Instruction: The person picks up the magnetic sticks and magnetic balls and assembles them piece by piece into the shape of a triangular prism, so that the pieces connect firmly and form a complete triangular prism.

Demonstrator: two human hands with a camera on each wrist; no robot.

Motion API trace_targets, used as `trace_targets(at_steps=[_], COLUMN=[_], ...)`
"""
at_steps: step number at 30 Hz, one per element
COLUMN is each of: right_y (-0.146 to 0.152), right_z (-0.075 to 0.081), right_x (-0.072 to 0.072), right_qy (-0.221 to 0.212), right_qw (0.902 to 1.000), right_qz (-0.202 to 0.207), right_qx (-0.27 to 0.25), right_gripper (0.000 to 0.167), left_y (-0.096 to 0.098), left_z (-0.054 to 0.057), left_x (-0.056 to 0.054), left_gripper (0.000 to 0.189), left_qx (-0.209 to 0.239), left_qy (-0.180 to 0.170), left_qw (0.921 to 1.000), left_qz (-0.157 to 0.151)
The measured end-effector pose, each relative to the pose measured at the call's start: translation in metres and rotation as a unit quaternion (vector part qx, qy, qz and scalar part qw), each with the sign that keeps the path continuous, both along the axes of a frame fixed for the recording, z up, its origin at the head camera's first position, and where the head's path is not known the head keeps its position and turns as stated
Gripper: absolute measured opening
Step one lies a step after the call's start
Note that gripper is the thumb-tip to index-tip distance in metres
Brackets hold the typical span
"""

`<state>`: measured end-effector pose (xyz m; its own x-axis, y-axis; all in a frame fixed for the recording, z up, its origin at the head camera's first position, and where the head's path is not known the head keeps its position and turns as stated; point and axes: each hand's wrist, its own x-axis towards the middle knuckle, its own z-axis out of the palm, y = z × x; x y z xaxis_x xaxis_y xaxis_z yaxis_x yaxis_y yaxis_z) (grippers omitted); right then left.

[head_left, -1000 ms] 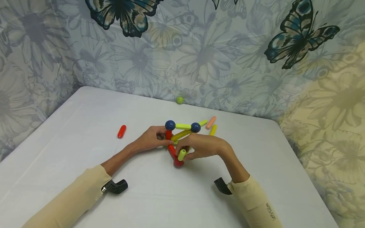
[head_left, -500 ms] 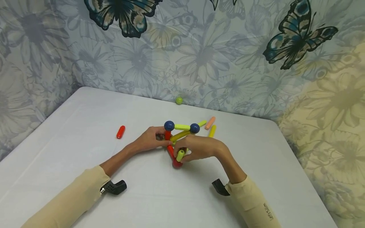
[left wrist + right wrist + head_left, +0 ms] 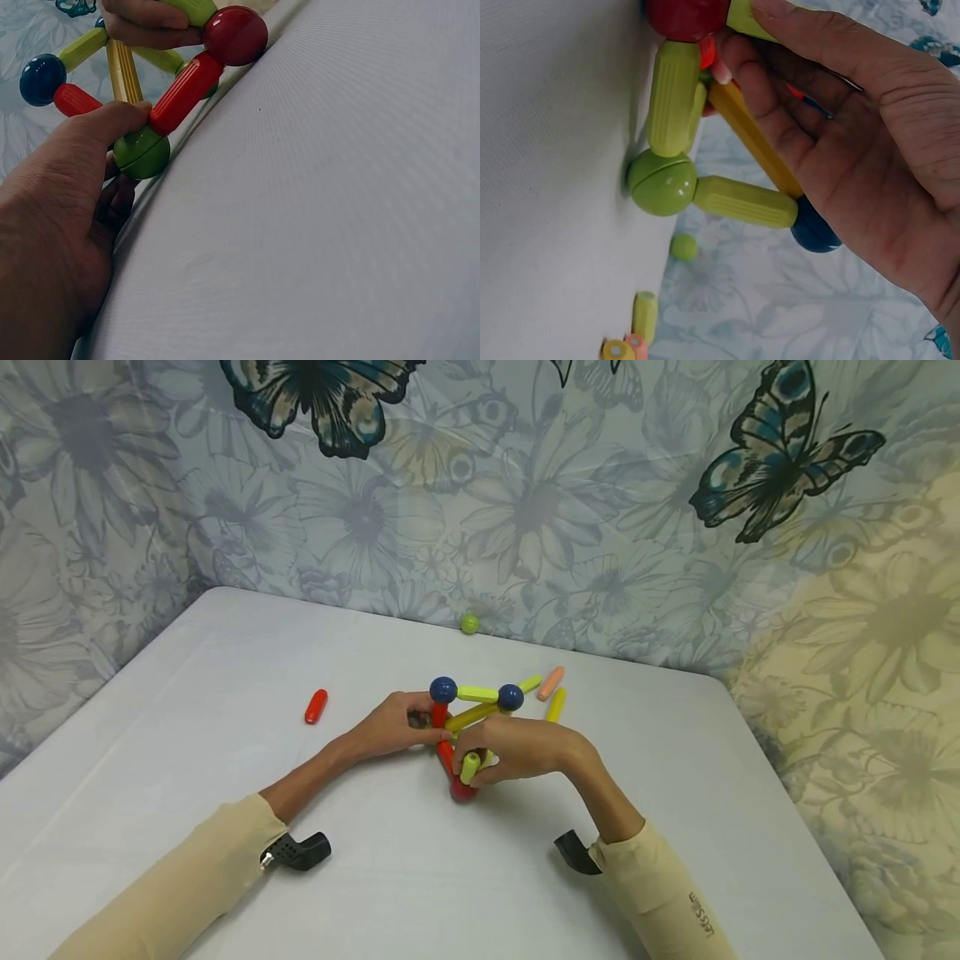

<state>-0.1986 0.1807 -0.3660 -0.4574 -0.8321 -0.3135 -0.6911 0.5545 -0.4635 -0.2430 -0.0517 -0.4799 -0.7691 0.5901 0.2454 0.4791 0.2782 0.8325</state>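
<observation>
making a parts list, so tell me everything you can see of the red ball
The red ball is glossy, dark red, apparently plastic. It forms the near corner of the frame, seemingly resting on the white table. A red rod and two yellow-green rods meet it; the right hand pinches one of the latter.

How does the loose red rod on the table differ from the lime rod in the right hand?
Colour: the loose red rod is bright red; the lime rod is yellow-green.
Pose: the loose red rod lies flat on the table, while the lime rod points up from the red ball.
Hold: the right hand pinches the lime rod; neither hand touches the loose red rod.
Both are straight rods.
</observation>
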Motion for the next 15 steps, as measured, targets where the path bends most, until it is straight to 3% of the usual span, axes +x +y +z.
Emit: trace_targets(at_steps=[11, 15], right_y=[0.003, 0.013], right_z=[0.003, 0.015], right_x=[0.001, 0.002], right_qy=[-0.021, -0.032], right_qw=[0.9998, 0.9984], right_qz=[-0.006, -0.015], right_qx=[-0.003, -0.044], right_gripper=[0.024, 0.035], left_y=[0.001, 0.001], left_z=[-0.001, -0.002], left_x=[0.0, 0.001], left_gripper=[0.024, 0.022], left_qx=[0.001, -0.005], left_qy=[-0.006, -0.013], left_qw=[1.0, 0.9999], left_qz=[-0.001, 0.004])
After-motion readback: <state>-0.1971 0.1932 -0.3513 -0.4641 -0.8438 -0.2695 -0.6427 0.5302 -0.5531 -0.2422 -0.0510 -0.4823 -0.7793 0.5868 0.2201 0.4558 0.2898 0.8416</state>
